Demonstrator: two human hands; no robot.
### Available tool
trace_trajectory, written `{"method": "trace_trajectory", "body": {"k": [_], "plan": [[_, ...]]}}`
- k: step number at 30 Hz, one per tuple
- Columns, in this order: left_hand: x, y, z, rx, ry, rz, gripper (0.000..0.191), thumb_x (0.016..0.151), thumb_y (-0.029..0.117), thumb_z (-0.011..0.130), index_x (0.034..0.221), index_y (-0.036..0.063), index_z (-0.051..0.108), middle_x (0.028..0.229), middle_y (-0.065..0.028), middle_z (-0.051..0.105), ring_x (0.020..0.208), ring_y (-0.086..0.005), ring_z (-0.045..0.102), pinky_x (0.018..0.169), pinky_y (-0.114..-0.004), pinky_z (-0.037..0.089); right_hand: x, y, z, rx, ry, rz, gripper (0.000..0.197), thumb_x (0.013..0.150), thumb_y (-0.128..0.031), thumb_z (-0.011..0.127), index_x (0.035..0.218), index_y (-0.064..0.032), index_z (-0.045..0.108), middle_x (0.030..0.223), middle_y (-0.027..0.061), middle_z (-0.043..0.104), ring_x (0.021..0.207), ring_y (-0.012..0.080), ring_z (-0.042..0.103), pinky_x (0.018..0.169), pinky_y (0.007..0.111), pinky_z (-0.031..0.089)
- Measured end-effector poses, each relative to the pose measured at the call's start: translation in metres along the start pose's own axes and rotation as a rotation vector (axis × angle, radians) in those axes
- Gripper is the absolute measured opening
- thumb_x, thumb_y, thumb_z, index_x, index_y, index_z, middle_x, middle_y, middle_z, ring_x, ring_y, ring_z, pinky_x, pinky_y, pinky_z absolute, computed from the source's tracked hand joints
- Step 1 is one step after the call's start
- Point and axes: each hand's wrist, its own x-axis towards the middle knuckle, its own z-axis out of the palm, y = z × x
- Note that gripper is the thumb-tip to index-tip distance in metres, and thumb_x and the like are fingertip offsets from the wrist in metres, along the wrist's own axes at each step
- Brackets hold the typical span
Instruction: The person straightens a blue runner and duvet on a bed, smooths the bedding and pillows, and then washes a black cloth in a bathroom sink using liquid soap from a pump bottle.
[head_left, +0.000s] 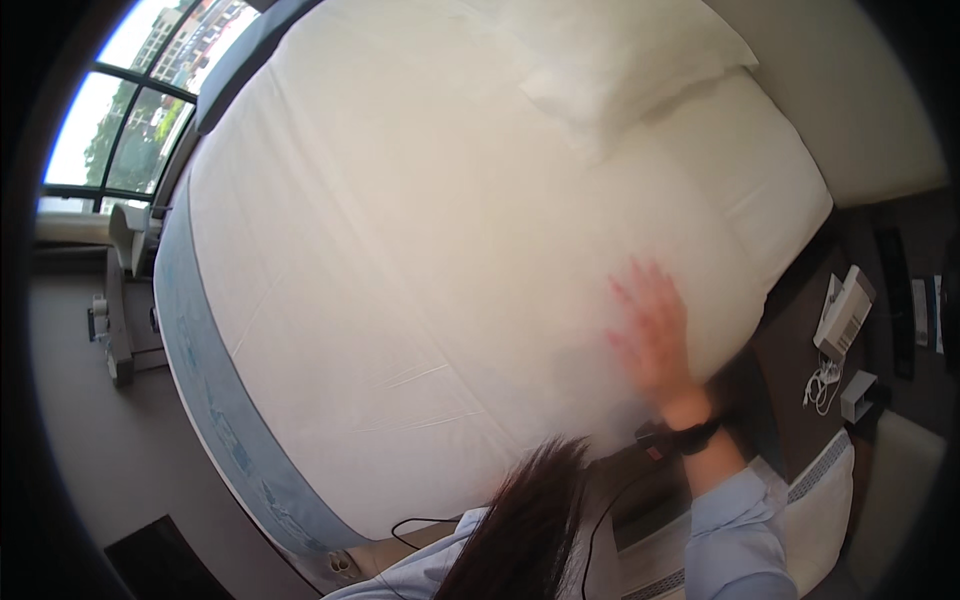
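Observation:
A bed spread with a white duvet (420, 210) lies before me. My right hand (651, 330) is over the duvet near its right side, fingers apart and holding nothing. Motion blurs it, so I cannot tell whether the palm presses on the cloth. A dark band (697, 439) circles that wrist. White pillows (675, 45) rest at the upper right, against the headboard side. Across the foot end runs a blue-grey bed runner (225, 405). My left hand is out of view; long dark hair (525, 525) hangs over that area.
To the right, a dark bedside table (787, 367) holds a telephone (846, 311), a white cable (823, 386) and a small grey box (859, 396). White linen with a patterned band (825, 495) lies beside my right arm. A window (127, 127) and a chair (131, 236) are at the left.

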Motion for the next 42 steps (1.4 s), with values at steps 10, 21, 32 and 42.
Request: {"method": "trace_trajectory", "body": {"k": [10,21,32,42], "plan": [[-0.036,0.030,-0.060,0.054,-0.643,0.260,0.045,0.096,0.029,0.041,0.135,0.0097,0.036,0.128,-0.0114,0.048,0.118,-0.0203,0.045,0.100,-0.037,0.034,-0.296,-0.056,0.071,-0.041,-1.396,-0.234,0.039,0.084,-0.033,0.051,0.114,-0.0086,0.058,0.117,0.0137,0.057,0.103,0.0288,0.057,0.089,0.038,0.045],[-0.022,-0.065,-0.055,0.063,-0.398,0.211,0.044,0.091,0.026,0.051,0.131,0.0090,0.045,0.121,-0.0043,0.055,0.107,-0.0164,0.053,0.090,-0.031,0.042,0.031,-0.071,0.064,0.348,0.089,0.304,0.035,0.088,-0.022,0.049,0.112,0.0022,0.056,0.108,0.0193,0.060,0.086,0.0270,0.061,0.081,0.041,0.048],[-0.043,0.028,-0.131,-0.088,-0.049,0.299,0.022,0.089,0.020,0.055,0.095,0.0017,0.064,0.093,-0.0082,0.066,0.083,-0.0148,0.063,0.080,-0.026,0.048,-0.152,-0.119,0.096,0.482,-0.865,-0.633,0.039,0.083,-0.019,0.055,0.120,-0.0081,0.051,0.122,0.0131,0.053,0.111,0.0251,0.052,0.091,0.036,0.043],[0.018,0.210,-0.054,-0.690,0.164,0.348,0.023,0.090,0.019,0.052,0.104,0.0023,0.059,0.104,-0.0119,0.063,0.091,-0.0161,0.062,0.081,-0.027,0.048,0.079,0.116,0.010,1.390,0.545,1.037,0.016,0.089,-0.013,0.048,0.100,-0.0015,0.048,0.094,0.0168,0.062,0.079,0.0210,0.063,0.071,0.029,0.054]]}}
